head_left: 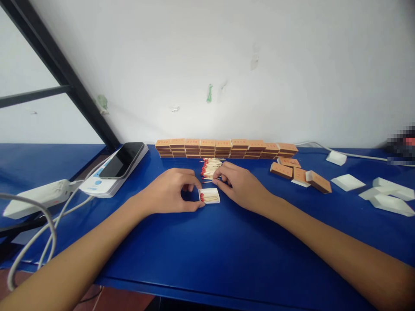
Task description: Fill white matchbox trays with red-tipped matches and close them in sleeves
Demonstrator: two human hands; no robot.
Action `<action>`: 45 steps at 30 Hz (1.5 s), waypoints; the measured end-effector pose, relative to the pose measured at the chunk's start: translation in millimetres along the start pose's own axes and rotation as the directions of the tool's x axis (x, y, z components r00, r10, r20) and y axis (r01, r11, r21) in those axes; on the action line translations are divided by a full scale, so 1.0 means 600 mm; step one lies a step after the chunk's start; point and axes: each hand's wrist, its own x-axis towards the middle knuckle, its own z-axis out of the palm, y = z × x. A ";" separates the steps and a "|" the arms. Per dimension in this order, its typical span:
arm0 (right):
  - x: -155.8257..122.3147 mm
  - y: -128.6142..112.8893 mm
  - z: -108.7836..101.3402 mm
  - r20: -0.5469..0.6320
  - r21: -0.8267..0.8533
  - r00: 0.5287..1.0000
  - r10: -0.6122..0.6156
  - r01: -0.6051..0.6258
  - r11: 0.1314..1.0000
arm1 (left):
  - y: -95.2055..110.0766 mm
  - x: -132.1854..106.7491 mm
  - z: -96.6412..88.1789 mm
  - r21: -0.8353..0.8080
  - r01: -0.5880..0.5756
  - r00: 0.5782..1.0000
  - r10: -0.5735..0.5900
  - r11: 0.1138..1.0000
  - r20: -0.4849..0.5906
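Note:
A small white matchbox tray (209, 195) lies on the blue table (207, 255) with a few red-tipped matches in it. My left hand (170, 191) pinches the tray's left edge between thumb and fingers. My right hand (238, 183) rests at the tray's upper right corner, fingers curled and pinched on matches drawn from the loose pile of matches (210, 167) just behind it.
A row of stacked orange matchboxes (225, 148) lines the wall. Loose orange sleeves (300, 174) and empty white trays (372, 190) lie to the right. At left a phone (122, 160) rests on a white device, beside a power strip (39, 196) and cables.

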 end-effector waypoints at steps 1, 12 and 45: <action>0.000 0.001 0.000 -0.001 0.003 1.000 -0.006 0.006 1.000 | 0.000 0.000 0.000 0.000 -0.001 1.000 0.001 1.000 0.000; 0.000 0.008 0.004 0.021 -0.008 1.000 -0.003 0.003 1.000 | -0.001 0.000 0.001 -0.010 0.003 1.000 -0.003 1.000 0.001; -0.005 0.018 -0.015 0.020 -0.093 0.992 0.122 -0.120 0.988 | -0.001 -0.002 0.000 0.003 0.021 1.000 -0.021 1.000 0.004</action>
